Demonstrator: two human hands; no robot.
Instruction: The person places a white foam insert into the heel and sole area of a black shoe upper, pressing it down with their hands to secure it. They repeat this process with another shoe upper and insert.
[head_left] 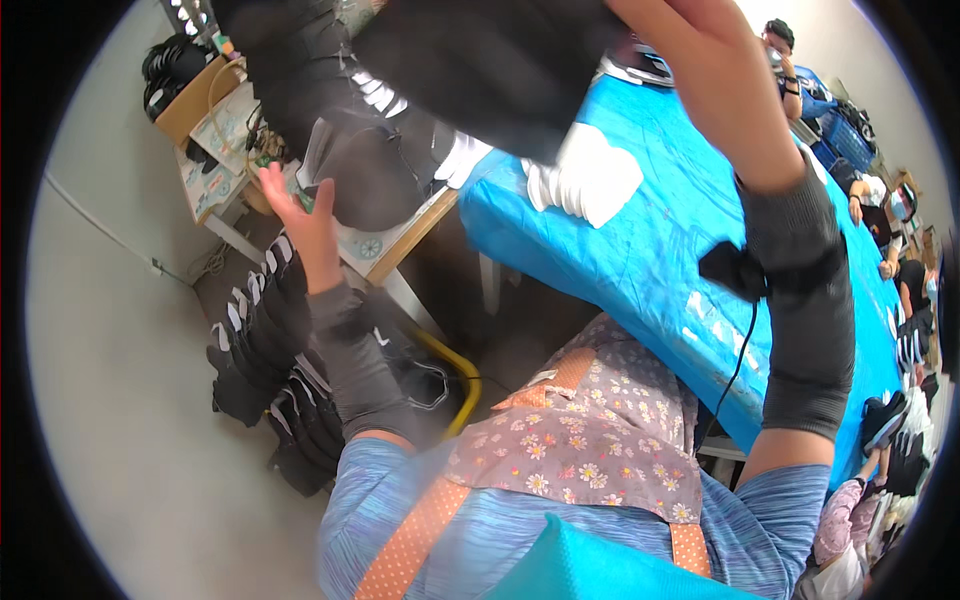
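Note:
A large, dark black fabric piece (490, 70), blurred and close, hangs across the top of the view. My right hand (690, 30) is at its right end and seems to grip it, though the upper frame edge cuts off most of the fingers. My left hand (305, 220) is raised on the left with fingers and thumb spread, holding nothing. Beside it is a rounded dark grey piece (370, 180), smeared by motion. A stack of white, sole-shaped pieces (590, 180) lies on the blue-covered table (650, 250).
Black shoe uppers (250, 340) with white parts stand in rows low on the left. A wood-edged table (410, 240) adjoins the blue one. A yellow bar (460, 380) curves below. A black cord (740, 350) hangs by my right sleeve. Several people work at the far right.

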